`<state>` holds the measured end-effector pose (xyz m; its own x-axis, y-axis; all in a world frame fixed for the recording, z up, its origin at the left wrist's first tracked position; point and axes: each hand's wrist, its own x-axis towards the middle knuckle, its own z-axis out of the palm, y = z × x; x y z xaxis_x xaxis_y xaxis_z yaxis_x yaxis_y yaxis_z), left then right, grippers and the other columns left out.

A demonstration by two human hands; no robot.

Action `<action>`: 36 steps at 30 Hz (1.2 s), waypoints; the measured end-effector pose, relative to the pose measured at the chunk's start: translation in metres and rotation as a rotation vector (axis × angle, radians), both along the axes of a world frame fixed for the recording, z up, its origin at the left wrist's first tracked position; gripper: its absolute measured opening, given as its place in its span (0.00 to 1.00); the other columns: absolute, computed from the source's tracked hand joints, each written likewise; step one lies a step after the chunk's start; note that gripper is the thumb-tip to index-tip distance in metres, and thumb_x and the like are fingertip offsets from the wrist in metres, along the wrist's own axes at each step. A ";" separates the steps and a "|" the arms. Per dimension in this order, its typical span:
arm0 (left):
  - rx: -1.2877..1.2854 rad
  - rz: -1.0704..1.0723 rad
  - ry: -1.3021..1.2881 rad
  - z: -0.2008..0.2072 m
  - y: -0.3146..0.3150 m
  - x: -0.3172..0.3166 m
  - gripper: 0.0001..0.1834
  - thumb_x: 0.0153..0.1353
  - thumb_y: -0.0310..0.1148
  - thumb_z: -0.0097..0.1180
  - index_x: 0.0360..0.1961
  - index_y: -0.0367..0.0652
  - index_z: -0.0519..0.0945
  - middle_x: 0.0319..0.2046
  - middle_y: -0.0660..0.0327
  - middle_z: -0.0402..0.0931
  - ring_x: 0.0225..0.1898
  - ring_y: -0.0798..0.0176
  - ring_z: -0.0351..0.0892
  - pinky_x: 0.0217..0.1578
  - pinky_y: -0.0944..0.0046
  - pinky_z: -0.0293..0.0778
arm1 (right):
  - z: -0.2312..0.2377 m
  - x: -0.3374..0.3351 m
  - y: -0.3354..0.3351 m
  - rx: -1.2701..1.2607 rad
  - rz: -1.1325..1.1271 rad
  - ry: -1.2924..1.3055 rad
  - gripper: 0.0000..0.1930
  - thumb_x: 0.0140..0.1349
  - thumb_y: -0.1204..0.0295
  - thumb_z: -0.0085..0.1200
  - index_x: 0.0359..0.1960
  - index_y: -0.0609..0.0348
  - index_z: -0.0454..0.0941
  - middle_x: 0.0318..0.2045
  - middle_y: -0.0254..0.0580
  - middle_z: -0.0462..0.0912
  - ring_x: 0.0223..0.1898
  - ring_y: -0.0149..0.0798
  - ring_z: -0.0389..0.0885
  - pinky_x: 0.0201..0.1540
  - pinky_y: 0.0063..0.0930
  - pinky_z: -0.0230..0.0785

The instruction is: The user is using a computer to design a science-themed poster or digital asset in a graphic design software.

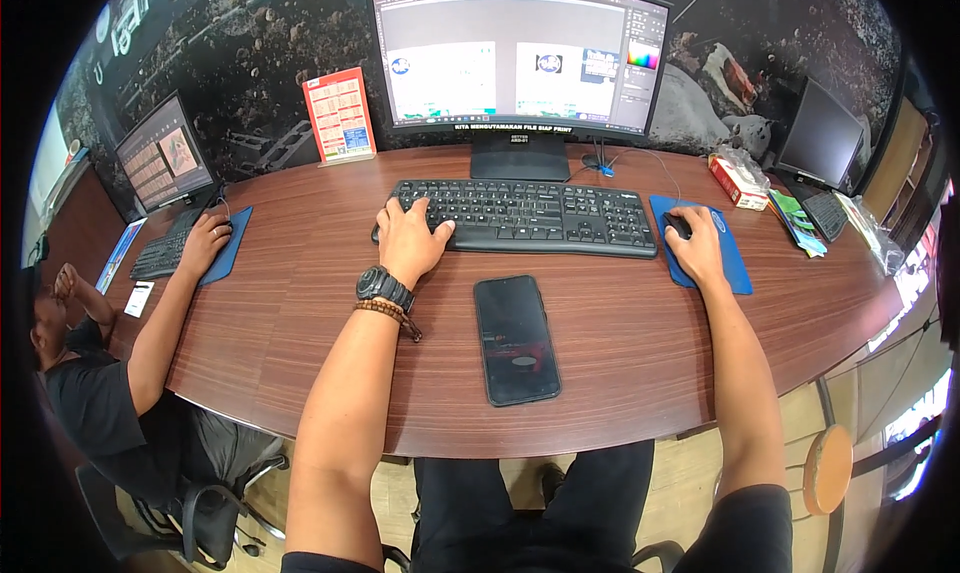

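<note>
"Keyboard (pixel 530 216) first, please: where was it set in the head view?"

"It was set flat on the brown wooden desk (pixel 290 283), in front of the monitor (pixel 500 83), with its long axis laid across from left to right. Its right end was angled slightly toward the person."

"Which hand was nearer to it?"

"The left hand (pixel 412 241). It was placed on the keyboard's left end, with the fingers spread forward over the keys and the thumb held out to the right, near the front edge. Nothing was gripped by it; whether any key was being pressed could not be told."

"And the right hand (pixel 697 248)?"

"It was laid over a dark mouse (pixel 679 226), which was lightly grasped and mostly covered by the fingers. The mouse was rested on a blue pad (pixel 735 273), just beside the keyboard's right end."

"So which relation was the one to be relied on?"

"The sideways one, it was judged. The keys nearest the right hand could be reached by a leftward shift off the mouse; from the left hand, the same keys were separated by most of the keyboard's length."

"Was anything placed nearby?"

"A dark phone (pixel 517 340) was laid on the near side of the keyboard, apart from both hands, with its long axis pointed roughly toward the monitor."
</note>
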<state>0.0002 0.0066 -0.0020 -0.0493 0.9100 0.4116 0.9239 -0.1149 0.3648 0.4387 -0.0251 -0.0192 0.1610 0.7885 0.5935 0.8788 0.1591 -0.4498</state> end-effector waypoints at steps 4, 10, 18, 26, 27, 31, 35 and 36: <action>0.005 -0.001 0.000 -0.001 0.000 0.000 0.33 0.59 0.49 0.64 0.61 0.39 0.77 0.60 0.37 0.66 0.63 0.34 0.63 0.62 0.42 0.65 | 0.000 -0.001 0.000 0.008 0.001 -0.008 0.18 0.56 0.68 0.58 0.47 0.59 0.82 0.49 0.50 0.79 0.53 0.54 0.78 0.57 0.42 0.71; 0.016 -0.003 -0.018 -0.002 0.000 0.000 0.33 0.58 0.48 0.65 0.61 0.39 0.77 0.60 0.37 0.65 0.63 0.34 0.62 0.63 0.42 0.64 | 0.002 -0.003 -0.002 0.020 0.047 -0.019 0.17 0.56 0.68 0.58 0.47 0.59 0.83 0.49 0.49 0.79 0.52 0.54 0.79 0.56 0.42 0.72; 0.014 0.000 -0.014 -0.006 0.002 -0.002 0.33 0.60 0.51 0.63 0.60 0.39 0.78 0.61 0.36 0.65 0.64 0.33 0.63 0.63 0.41 0.64 | 0.001 -0.003 -0.001 0.028 0.035 -0.008 0.17 0.55 0.68 0.59 0.46 0.60 0.82 0.49 0.51 0.78 0.52 0.54 0.78 0.57 0.42 0.71; 0.013 0.068 0.086 -0.006 0.000 -0.003 0.38 0.59 0.58 0.62 0.60 0.38 0.77 0.60 0.36 0.67 0.65 0.34 0.61 0.65 0.41 0.60 | 0.001 -0.004 -0.003 0.027 0.035 -0.002 0.17 0.56 0.68 0.60 0.47 0.60 0.82 0.48 0.51 0.78 0.53 0.54 0.78 0.57 0.41 0.70; 0.013 0.069 0.086 -0.005 0.000 -0.004 0.38 0.59 0.58 0.62 0.60 0.38 0.77 0.60 0.36 0.67 0.65 0.34 0.61 0.65 0.41 0.60 | 0.001 -0.003 -0.002 0.028 0.031 0.001 0.17 0.55 0.68 0.60 0.47 0.60 0.82 0.49 0.51 0.78 0.53 0.54 0.78 0.57 0.42 0.71; -0.072 0.072 0.024 0.003 0.000 -0.008 0.47 0.52 0.64 0.67 0.54 0.26 0.76 0.57 0.35 0.68 0.61 0.35 0.65 0.62 0.42 0.64 | 0.001 -0.001 -0.001 0.019 0.047 0.006 0.17 0.56 0.68 0.60 0.47 0.59 0.83 0.49 0.51 0.78 0.53 0.54 0.78 0.57 0.42 0.71; -0.076 0.088 -0.008 0.006 0.000 -0.011 0.49 0.45 0.63 0.73 0.48 0.22 0.77 0.52 0.39 0.71 0.56 0.39 0.69 0.59 0.48 0.69 | 0.000 -0.002 -0.001 0.021 0.053 0.010 0.17 0.56 0.68 0.60 0.47 0.59 0.83 0.49 0.50 0.78 0.52 0.54 0.78 0.57 0.42 0.71; -0.076 0.087 -0.007 0.006 0.000 -0.010 0.49 0.45 0.63 0.73 0.48 0.22 0.77 0.52 0.39 0.71 0.56 0.39 0.69 0.59 0.48 0.69 | 0.001 -0.002 -0.001 0.022 0.055 0.012 0.17 0.55 0.68 0.60 0.47 0.60 0.83 0.49 0.50 0.78 0.52 0.54 0.78 0.57 0.42 0.71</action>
